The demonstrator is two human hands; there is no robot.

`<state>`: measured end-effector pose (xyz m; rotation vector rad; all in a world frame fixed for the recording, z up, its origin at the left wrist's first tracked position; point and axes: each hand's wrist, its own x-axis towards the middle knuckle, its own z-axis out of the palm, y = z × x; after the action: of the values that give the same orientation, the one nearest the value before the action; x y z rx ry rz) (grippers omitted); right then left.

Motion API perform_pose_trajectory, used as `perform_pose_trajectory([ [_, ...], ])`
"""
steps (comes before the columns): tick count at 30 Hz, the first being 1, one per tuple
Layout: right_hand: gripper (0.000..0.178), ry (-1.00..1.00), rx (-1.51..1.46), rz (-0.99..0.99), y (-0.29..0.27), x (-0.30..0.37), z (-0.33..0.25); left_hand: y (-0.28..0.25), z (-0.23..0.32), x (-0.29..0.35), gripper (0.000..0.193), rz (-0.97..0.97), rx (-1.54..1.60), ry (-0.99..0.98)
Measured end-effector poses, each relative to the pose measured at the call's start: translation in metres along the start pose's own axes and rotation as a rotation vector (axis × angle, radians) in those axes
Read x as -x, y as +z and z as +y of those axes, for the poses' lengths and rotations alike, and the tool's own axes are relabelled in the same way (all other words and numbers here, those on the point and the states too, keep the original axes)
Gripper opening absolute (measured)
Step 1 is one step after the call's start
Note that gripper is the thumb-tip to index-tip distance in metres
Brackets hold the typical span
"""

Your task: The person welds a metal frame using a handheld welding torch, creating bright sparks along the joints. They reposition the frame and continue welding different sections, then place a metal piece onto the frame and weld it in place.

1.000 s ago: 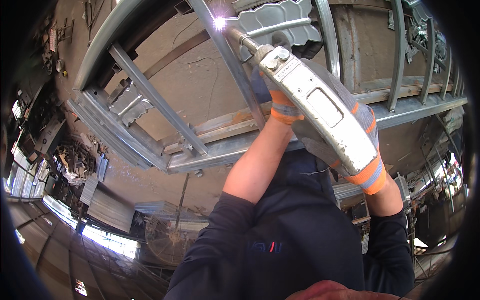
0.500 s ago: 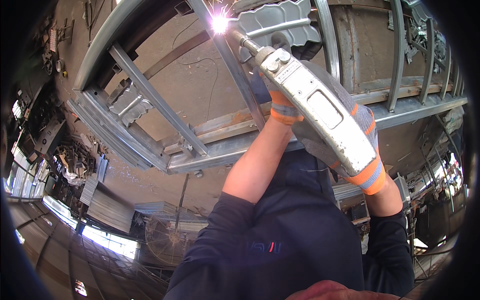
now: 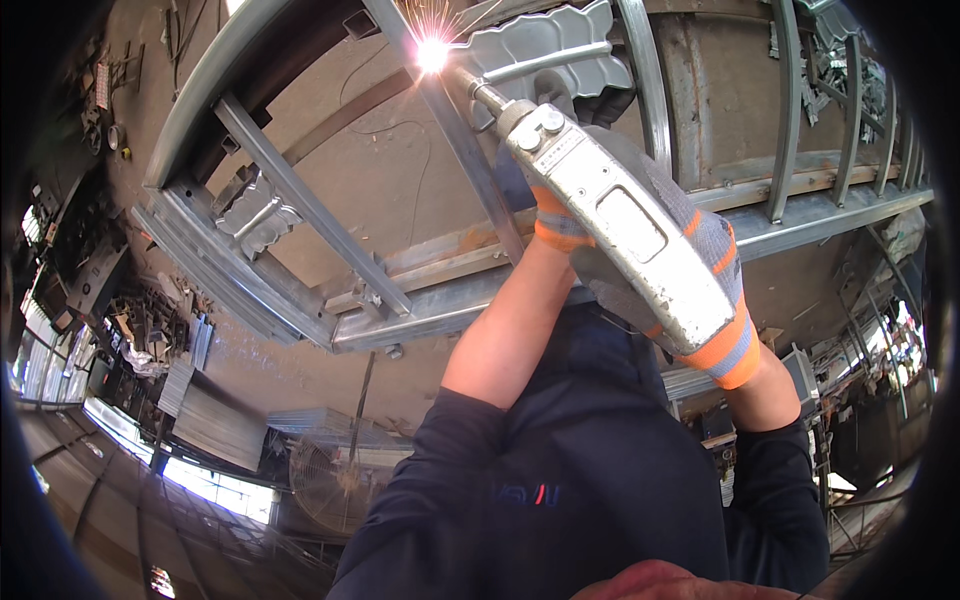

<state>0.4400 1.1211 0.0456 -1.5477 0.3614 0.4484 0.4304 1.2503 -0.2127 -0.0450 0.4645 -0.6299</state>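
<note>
Fingers of the right hand (image 3: 690,290), gloved, wrap closed around the grey welding gun (image 3: 610,215). Left hand (image 3: 550,215) is mostly hidden behind the gun; its grip cannot be told. The gun tip meets a slanted bar of the steel gate frame (image 3: 300,200) at the far bright arc (image 3: 432,52). Risk: sparks may burn the bare forearm; a wandering tip may spoil the weld.

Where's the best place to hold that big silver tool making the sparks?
Probably around the silver tool's long boxy body, from its rear end, as the gloved right hand does. The narrow nozzle end points at the bright sparks, so hands belong well behind it.
</note>
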Motion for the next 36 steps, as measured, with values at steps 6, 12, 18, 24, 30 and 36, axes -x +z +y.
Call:
perform_pose_trajectory([
  [6,0.058,0.036,-0.042,0.018,0.005,-0.001,-0.007,0.002,-0.001,-0.002,0.068,0.014,-0.009,-0.001],
  [12,0.059,0.048,-0.024,0.009,0.003,-0.008,-0.019,0.006,-0.002,-0.002,0.066,0.043,-0.035,-0.004],
  [18,0.06,-0.075,0.257,0.064,0.0,0.0,-0.023,0.018,0.0,0.0,0.064,0.089,-0.074,0.006],
  [24,0.055,-0.143,0.382,0.081,-0.008,0.026,-0.028,0.026,-0.001,0.004,0.062,0.049,-0.074,-0.012],
  [30,0.05,0.054,0.097,0.065,-0.003,0.035,-0.024,0.031,-0.011,0.012,0.06,0.161,-0.138,-0.017],
  [36,0.053,0.097,0.0,0.065,-0.001,0.042,-0.003,0.036,-0.015,0.017,0.058,0.189,-0.154,-0.021],
])
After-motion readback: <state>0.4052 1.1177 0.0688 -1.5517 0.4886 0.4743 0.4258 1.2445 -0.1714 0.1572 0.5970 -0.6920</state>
